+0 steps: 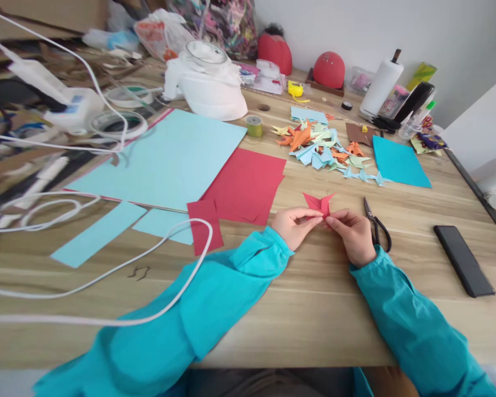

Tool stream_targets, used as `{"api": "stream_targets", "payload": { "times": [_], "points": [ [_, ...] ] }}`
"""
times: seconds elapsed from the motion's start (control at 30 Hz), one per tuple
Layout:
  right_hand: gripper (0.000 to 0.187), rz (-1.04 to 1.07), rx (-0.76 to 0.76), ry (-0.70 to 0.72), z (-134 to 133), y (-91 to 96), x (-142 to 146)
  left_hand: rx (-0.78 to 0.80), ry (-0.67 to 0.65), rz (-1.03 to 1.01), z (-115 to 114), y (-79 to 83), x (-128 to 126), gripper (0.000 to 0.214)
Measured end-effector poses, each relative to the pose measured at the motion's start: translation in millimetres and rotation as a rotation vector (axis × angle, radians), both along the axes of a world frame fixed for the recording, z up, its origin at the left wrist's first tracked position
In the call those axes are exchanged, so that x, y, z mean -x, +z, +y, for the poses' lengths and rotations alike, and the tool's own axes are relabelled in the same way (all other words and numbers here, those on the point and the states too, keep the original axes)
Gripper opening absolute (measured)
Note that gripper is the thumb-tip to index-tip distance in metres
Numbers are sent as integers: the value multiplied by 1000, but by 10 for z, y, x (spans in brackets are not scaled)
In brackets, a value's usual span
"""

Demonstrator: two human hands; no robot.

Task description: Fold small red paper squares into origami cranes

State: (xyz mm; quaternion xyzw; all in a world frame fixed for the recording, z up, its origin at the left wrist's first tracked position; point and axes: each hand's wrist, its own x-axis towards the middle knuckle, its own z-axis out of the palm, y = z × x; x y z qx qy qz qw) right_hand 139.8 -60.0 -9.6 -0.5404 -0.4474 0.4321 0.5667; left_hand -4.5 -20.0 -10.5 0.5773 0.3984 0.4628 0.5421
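Note:
A red folded paper crane [323, 204] is pinched between both hands above the middle of the table, two pointed tips sticking up. My left hand [294, 225] grips its lower left side between thumb and fingers. Opposite it, my right hand [352, 232] pinches the lower right side; the fingertips hide the paper's bottom. Black-handled scissors [376, 223] lie just right of my right hand. Left of my left hand are red paper sheets [248, 184] and a small red strip [205, 225]. Beyond the hands spreads a pile of folded paper cranes [320, 146] in blue, orange and pale green.
A large light-blue sheet [169, 160] covers the table's left part. White cables [107, 278] loop across the left front, over my left sleeve. A black phone [463, 259] lies at right, a turquoise paper square [400, 161] behind it. A white-wrapped bucket [210, 88] stands at the back.

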Motion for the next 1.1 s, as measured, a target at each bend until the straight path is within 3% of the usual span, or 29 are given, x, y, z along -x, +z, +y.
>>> {"api": "stream_targets", "payload": {
  "times": [0.13,0.43,0.67,0.9,1.1],
  "points": [
    [12,30,-13,-5,3,0,-3,137,-52,-152,-9,-6,-10,19],
    [14,-5,1,-3,-1,-24,-3,-13,21,-6,1,30,2,9],
    [17,-30,11,-15,-6,-22,8,7,33,20,-15,59,1,8],
    [18,-34,-4,-12,-11,-17,1,50,8,22,7,-40,-19,25],
    [17,-40,-5,-5,-19,-15,12,73,-6,-20,11,-8,-12,16]
  ]
}}
